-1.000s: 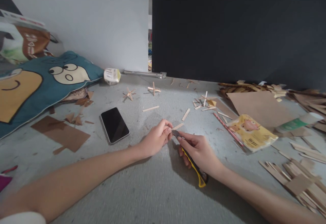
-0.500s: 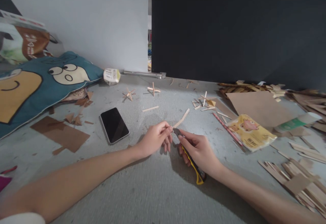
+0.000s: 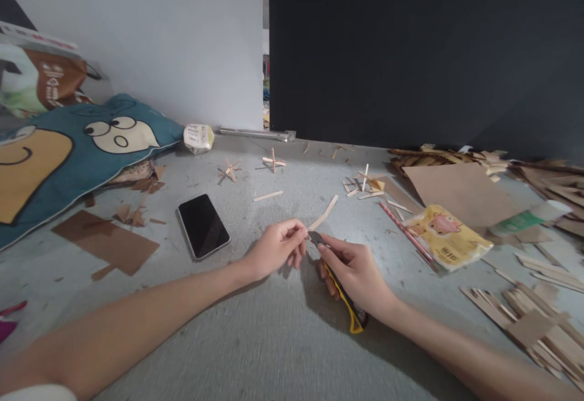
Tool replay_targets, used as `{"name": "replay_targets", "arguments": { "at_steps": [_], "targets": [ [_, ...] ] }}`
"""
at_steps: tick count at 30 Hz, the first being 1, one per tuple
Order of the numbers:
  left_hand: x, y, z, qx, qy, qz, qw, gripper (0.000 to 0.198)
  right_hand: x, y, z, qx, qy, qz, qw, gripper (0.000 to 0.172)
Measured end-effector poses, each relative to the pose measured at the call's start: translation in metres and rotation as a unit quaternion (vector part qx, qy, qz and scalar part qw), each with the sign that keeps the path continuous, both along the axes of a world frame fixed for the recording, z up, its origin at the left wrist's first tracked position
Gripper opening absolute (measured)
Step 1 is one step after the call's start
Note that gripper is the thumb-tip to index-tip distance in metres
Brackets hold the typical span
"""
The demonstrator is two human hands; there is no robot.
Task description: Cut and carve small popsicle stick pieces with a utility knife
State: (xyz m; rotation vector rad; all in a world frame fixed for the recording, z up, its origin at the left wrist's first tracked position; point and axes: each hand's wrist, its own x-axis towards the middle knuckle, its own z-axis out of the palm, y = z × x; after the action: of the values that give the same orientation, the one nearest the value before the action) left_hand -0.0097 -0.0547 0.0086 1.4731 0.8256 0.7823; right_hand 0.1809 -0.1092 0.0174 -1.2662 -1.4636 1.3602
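The left hand [image 3: 278,246] seems to pinch, with fingers held narrow, the near end of a pale flat wooden stick [image 3: 323,217], which points away over the grey table [image 3: 228,328]; whether it is one piece or two in line, I cannot tell. The right hand [image 3: 358,270] is closed around a yellow-and-black utility knife [image 3: 344,296], its dark tip just beside the left fingertips. If the stick turns in so small a pinch, the knife may slip onto them. The black-screened phone [image 3: 203,227] limits room leftward; the yellow printed packet [image 3: 451,237] lies farther off, rightward.
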Motion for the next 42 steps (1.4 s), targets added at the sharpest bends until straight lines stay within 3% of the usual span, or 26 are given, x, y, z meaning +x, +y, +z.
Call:
{"name": "replay_targets", "arguments": {
  "at_steps": [8, 14, 23, 32, 42],
  "targets": [
    [0.0, 0.002, 0.011, -0.041, -0.029, -0.036, 0.998, 0.037, -0.005, -0.004, 0.004, 0.005, 0.047, -0.03, 0.998, 0.051],
    [0.001, 0.001, 0.001, -0.04, -0.053, -0.027, 0.997, 0.039, -0.005, -0.004, 0.003, 0.011, 0.06, -0.049, 0.997, 0.055],
    [0.003, -0.006, 0.0, 0.054, 0.035, 0.025, 0.998, 0.036, 0.001, 0.001, -0.008, 0.015, 0.026, -0.021, 0.999, 0.045],
    [0.003, -0.012, 0.006, 0.152, 0.138, 0.055, 0.977, 0.027, -0.001, -0.003, 0.006, -0.01, -0.012, -0.005, 1.0, 0.035],
    [0.003, -0.01, 0.003, 0.118, 0.129, 0.049, 0.983, 0.029, -0.001, -0.002, 0.006, -0.016, -0.002, -0.005, 1.0, 0.037]
  ]
}}
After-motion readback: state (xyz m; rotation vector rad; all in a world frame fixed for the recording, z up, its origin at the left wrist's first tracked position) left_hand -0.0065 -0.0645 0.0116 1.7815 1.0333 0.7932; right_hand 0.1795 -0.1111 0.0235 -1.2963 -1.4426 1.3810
